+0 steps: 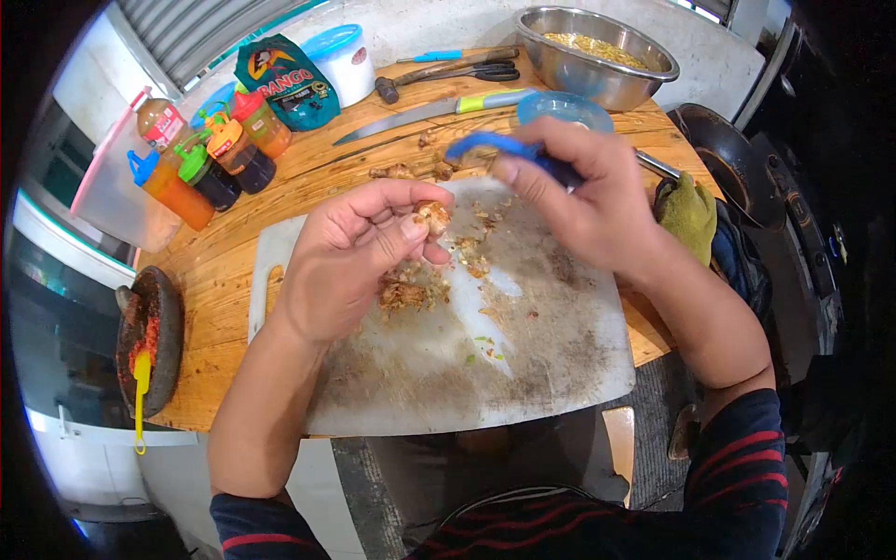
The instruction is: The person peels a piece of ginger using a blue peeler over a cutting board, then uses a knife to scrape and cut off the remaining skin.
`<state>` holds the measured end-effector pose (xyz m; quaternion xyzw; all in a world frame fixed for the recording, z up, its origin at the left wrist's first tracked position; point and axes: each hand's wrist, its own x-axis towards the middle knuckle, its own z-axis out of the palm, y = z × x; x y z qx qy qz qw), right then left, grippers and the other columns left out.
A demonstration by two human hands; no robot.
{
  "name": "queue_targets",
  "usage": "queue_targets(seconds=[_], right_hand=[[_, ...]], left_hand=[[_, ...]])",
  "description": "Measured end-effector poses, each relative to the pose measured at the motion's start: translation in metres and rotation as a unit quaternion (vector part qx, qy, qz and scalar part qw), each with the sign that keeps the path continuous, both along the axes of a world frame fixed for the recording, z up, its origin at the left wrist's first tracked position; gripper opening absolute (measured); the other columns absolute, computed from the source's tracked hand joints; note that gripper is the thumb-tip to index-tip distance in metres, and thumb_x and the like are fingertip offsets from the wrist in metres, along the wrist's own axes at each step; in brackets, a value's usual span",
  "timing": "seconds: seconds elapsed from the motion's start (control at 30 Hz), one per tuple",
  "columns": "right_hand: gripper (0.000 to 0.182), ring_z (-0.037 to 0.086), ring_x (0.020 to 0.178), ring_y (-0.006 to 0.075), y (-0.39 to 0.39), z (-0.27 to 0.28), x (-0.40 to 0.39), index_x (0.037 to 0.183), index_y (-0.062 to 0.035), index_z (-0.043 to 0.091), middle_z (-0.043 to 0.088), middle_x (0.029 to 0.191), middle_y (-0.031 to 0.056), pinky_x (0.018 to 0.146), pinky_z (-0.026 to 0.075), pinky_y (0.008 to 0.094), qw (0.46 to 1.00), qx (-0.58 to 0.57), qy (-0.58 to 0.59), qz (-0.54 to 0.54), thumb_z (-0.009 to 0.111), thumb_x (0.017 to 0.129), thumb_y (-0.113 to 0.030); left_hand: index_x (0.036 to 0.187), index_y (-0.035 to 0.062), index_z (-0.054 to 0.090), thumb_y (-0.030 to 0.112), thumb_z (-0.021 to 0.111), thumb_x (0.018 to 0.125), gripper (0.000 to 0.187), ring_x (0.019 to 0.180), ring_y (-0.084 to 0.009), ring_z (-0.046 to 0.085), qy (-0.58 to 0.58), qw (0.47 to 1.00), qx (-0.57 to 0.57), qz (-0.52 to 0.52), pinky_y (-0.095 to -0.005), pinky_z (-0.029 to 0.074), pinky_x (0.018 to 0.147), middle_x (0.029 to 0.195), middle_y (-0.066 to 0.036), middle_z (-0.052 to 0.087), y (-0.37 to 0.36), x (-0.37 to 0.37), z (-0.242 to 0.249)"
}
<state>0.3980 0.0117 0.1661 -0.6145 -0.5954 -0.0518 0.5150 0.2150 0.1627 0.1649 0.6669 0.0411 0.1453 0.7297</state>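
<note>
Between its thumb and fingers, my left hand [359,243] pinches a small brown and white food piece [433,217] above the cutting board [467,401]. My right hand [588,187], raised over the board's right side, is closed around a blue-handled tool [509,147]; its working end is blurred, so its kind is unclear. Browned food scraps [403,293] lie on the board below my left hand, and small crumbs are scattered across its middle. More brown pieces [397,172] rest on the wood behind the board.
Behind the board lie a large knife [420,117], a hammer [448,73] and scissors [481,72]. A metal bowl [597,75] stands at the back right, near a blue bowl [565,109]. Sauce bottles [210,177] and a stone mortar [163,359] are at left, a green cloth [689,219] at right.
</note>
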Motion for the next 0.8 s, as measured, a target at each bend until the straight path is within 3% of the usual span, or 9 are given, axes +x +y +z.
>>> queue_targets(seconds=[0.17,0.4,0.47,0.8], right_hand=[[0.013,0.056,0.055,0.0281,0.0013,-0.0058,-0.0085,0.085,-0.0029,0.064,0.056,0.066,0.0130,0.050,0.044,0.0348,0.997,-0.007,-0.041,0.070,0.069,0.082,-0.015],[0.011,0.057,0.059,0.0306,0.0012,-0.0077,-0.0130,0.084,-0.0039,0.063,0.057,0.068,0.0129,0.052,0.044,0.0371,0.993,0.009,-0.066,0.101,0.068,0.081,-0.013],[0.012,0.057,0.058,0.0297,-0.0009,-0.0053,-0.0129,0.084,-0.0036,0.063,0.057,0.067,0.0124,0.051,0.044,0.0369,0.993,-0.010,-0.056,0.102,0.068,0.081,-0.013],[0.011,0.056,0.057,0.0274,0.0009,-0.0063,-0.0123,0.084,-0.0027,0.063,0.056,0.066,0.0118,0.050,0.043,0.0353,0.994,0.005,-0.058,0.096,0.068,0.082,-0.013]], left_hand=[[0.120,-0.0037,0.056,0.013,0.059,0.092,0.033,0.086,-0.0167,0.063,-0.014,0.999,0.026,0.029,-0.0292,0.051,0.081,0.103,-0.008,0.062,0.0002,0.0016,-0.0018],[0.120,-0.0037,0.056,0.016,0.057,0.094,0.033,0.087,-0.0179,0.064,-0.035,0.999,0.007,0.005,-0.0302,0.051,0.082,0.105,-0.010,0.063,-0.0027,0.0019,-0.0042],[0.120,-0.0034,0.056,0.016,0.058,0.093,0.033,0.087,-0.0181,0.064,0.004,1.000,-0.006,0.002,-0.0300,0.051,0.082,0.106,-0.011,0.063,-0.0018,-0.0003,-0.0028],[0.120,-0.0032,0.056,0.014,0.058,0.093,0.032,0.085,-0.0171,0.064,-0.021,1.000,0.010,0.002,-0.0285,0.050,0.079,0.102,-0.009,0.063,-0.0031,-0.0003,0.0008]])
